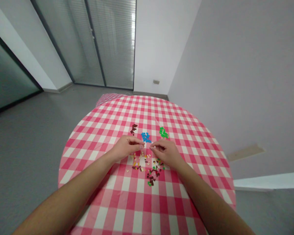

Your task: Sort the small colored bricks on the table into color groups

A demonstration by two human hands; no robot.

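My left hand (126, 147) and my right hand (165, 152) hover low over a round table with a pink-and-white gingham cloth (127, 199). Their pinched fingertips nearly meet at the middle. Anything held between them is too small to tell. Just beyond the fingertips lies a cluster of tiny blue bricks (145, 137). A dark brown cluster (134, 129) sits to its left, and a green cluster (163, 132) to its right. Mixed tiny bricks (147, 168) are scattered below my hands, nearest my wrists.
The round table edge curves around the cloth, with grey floor (26, 153) beyond it. A pink patterned cloth (109, 99) shows past the far edge. A glass partition with blinds (95, 42) and a pale wall (235, 65) stand further off.
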